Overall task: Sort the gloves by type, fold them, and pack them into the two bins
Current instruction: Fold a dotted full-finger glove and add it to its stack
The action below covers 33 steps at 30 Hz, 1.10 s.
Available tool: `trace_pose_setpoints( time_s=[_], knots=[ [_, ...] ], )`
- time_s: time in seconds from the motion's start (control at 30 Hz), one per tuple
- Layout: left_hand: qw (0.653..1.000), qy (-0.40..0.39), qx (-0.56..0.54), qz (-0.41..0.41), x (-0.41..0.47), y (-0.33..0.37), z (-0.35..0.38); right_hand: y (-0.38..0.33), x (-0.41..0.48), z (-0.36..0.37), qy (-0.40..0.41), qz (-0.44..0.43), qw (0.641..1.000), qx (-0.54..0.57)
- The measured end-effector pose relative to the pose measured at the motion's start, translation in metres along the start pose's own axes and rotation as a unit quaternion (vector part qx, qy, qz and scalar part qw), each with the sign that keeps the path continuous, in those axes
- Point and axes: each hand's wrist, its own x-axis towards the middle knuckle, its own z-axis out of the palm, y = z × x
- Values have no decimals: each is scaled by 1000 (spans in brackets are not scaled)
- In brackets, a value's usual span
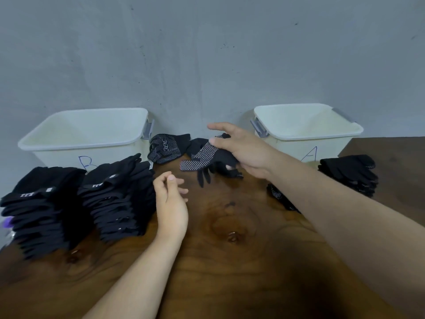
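My right hand (243,148) grips a black glove with white grip dots (202,157) just above the table, between the two bins; the glove's fingers dangle down. Another dotted black glove with a logo (165,148) lies crumpled to its left, against the wall. My left hand (171,199) hovers over the table with loosely curled fingers and holds nothing. White bin B (80,143) stands at the back left and white bin A (305,134) at the back right. I see nothing inside either bin.
Two tall stacks of folded black gloves (39,210) (117,196) stand in front of bin B. A lower pile of black gloves (349,173) sits beside bin A. A dotted glove (278,194) shows partly under my right forearm. The wooden table (230,261) meets a grey wall.
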Motion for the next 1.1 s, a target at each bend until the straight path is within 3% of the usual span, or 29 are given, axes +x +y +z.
trace_pose_setpoints(
  time_s=[0.1, 0.27, 0.43, 0.53, 0.63, 0.73, 0.9, 1.03, 1.1],
  knots=[
    [1000, -5, 13, 12, -1, 0, -1, 23, -32, -1, 0, 29, 999, 25],
    [997, -41, 54, 25, -3, -4, 0, 67, -95, -7, -74, 162, 977, -115],
    [982, -112, 143, 51, -5, -7, -1, 86, -115, -6, -45, 181, 972, -139],
    [940, -188, 247, 141, -13, -5, 2, 89, -115, -5, -60, 164, 963, -203],
    [854, -280, 379, 222, -37, -4, 10, 88, -115, -6, -89, 142, 946, -278],
    [771, -313, 487, 265, -55, -10, 15, 86, -114, -12, -118, 147, 937, -295],
    [746, -342, 510, 258, -45, -5, 7, 78, -111, -28, -79, 126, 943, -297],
    [762, -316, 492, 279, -46, 5, 20, 68, -99, -38, -42, 100, 948, -300],
    [751, -351, 496, 258, -53, 3, 30, 66, -91, -42, -16, 91, 950, -300]
  ],
)
